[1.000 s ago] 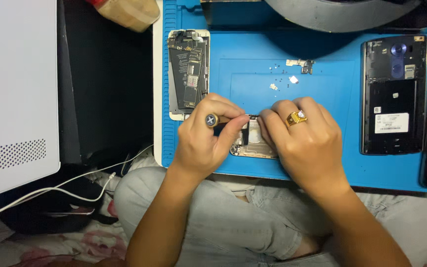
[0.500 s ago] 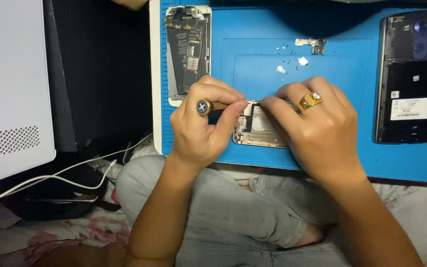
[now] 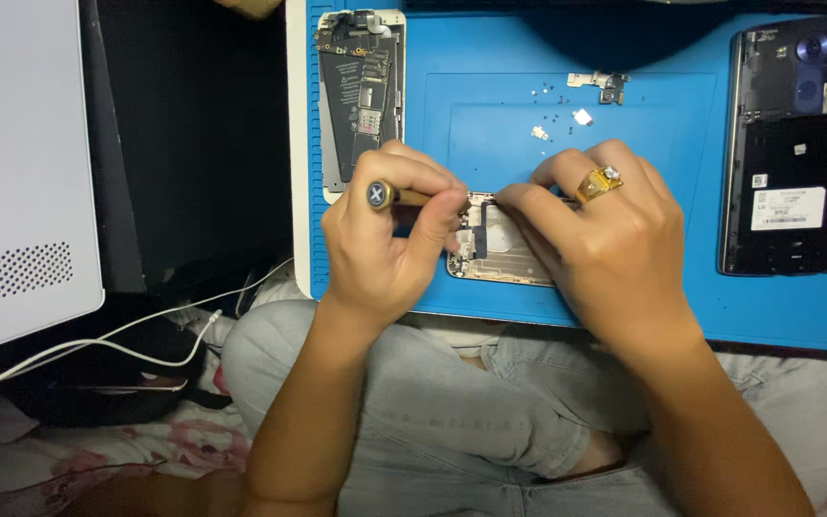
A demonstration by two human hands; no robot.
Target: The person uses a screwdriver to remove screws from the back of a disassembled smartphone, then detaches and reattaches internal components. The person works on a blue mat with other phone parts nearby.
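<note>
Two bare hands meet over a bright blue, smooth rubbery work mat (image 3: 681,239) with moulded ridges along its left rim and a shallow rectangular recess at its centre. The left hand (image 3: 385,239) is curled tight round a slim screwdriver (image 3: 404,197) with a brass-coloured shaft and a round dark cap marked with a pale cross, its tip hidden behind the fingers. The right hand (image 3: 605,244), wearing one chunky gold ring (image 3: 598,182) set with a pale stone, is bent with fingertips pressed onto a small opened phone frame (image 3: 500,254), a silvery metal shell with rounded corners lying on the mat's near edge between the two hands; whether those fingers pinch a part or only steady the frame cannot be told. Three opened handsets are counted in all: the one being worked on, a white-edged phone body (image 3: 361,96) at the mat's upper left with its dark circuit board exposed, and a larger black handset (image 3: 796,144) at the right, back cover off, showing a round camera lens and a white label. A few tiny pale metal pieces (image 3: 581,117), perhaps five, lie scattered at the top of the recess. Left of the mat stands a white casing (image 3: 21,163) with a perforated grille, two white cables (image 3: 98,340) trailing below it. The person sits in grey denim (image 3: 452,421)
</note>
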